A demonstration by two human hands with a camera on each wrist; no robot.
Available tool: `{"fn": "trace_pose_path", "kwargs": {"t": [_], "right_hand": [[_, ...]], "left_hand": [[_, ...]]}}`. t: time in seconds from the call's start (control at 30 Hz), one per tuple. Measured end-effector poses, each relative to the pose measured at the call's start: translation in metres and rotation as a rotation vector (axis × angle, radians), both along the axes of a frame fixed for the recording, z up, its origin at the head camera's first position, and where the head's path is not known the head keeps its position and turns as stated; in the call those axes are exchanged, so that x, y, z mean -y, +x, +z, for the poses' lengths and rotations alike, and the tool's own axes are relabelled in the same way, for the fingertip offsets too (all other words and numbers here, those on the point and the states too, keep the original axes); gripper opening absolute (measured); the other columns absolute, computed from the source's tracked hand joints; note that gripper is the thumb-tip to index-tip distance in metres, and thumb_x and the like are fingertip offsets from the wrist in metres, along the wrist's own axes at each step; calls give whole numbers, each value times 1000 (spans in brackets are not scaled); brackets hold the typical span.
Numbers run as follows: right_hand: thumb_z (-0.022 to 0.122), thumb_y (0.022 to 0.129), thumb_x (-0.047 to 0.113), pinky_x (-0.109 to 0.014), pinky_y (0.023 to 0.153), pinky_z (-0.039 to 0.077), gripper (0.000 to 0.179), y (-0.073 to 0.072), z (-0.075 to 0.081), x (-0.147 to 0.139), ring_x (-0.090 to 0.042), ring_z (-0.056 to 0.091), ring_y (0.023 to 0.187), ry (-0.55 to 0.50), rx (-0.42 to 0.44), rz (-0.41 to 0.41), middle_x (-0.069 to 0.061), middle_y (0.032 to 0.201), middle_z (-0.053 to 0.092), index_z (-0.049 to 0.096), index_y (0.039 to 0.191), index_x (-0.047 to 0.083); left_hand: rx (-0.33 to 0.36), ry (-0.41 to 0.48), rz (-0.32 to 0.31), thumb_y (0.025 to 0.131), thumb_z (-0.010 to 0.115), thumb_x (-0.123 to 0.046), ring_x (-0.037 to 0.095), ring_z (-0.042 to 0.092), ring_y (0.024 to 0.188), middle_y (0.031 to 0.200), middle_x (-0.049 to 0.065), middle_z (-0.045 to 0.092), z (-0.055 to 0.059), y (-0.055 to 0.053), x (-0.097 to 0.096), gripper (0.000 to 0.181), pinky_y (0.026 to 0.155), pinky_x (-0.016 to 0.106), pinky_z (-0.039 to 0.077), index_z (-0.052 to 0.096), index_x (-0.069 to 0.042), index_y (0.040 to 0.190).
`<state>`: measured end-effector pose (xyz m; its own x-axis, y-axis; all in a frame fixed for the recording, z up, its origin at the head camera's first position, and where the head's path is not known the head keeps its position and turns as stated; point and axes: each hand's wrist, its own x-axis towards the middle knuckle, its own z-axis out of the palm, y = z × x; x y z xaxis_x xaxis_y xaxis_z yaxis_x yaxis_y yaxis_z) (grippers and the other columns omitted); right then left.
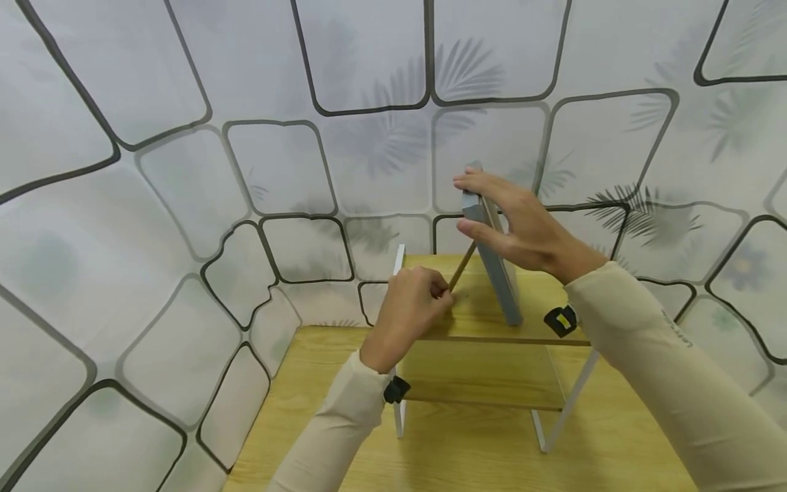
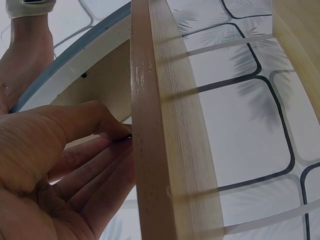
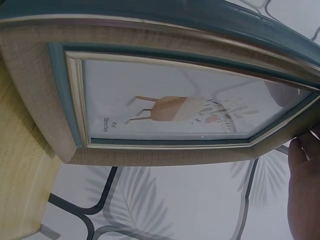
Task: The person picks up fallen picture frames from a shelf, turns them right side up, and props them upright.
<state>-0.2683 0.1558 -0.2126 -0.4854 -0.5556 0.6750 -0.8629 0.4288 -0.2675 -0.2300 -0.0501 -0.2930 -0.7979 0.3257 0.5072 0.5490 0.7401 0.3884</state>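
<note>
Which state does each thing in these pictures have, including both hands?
two-tier shelf: standing on the table
picture frame: upright but tilted, on the top board
support leg: angled out from the frame's back
picture: inside the frame
left hand: pinching the support leg near its lower end
right hand: holding the frame's upper end

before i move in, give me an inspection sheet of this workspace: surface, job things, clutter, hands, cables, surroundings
Surface: wooden shelf standing on a wooden table
Job things: frame, tilted, lower edge on the shelf's upper board; leg slanting from its back
Clutter: nothing seen
Hands: left hand pinches the leg near its lower end, contact partly hidden; right hand holds the frame's upper edge
Cables: nothing seen
Surroundings: patterned backdrop
</note>
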Motion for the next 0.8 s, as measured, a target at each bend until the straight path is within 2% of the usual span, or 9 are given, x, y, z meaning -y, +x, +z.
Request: {"fn": "trace_pose_path", "kwargs": {"t": [0.6, 0.8], "right_hand": [[66, 99, 32, -51, 120, 25, 57, 1, 3, 8, -29, 30, 149, 17, -7, -3, -13, 154, 45, 52, 146, 5], [66, 98, 34, -50, 120, 25, 56, 3, 4, 8, -29, 31, 149, 21, 7, -19, -14, 153, 47, 55, 143, 3]], "left_hand": [[9, -15, 9, 86, 77, -8, 5, 63, 58, 72, -1, 74, 0, 2, 2, 9, 56, 19, 50, 80, -9, 78], [-4, -42, 12, 87, 76, -9, 7, 65, 61, 73, -2, 74, 0, 2, 1, 9, 58, 20, 52, 80, -10, 79]]}}
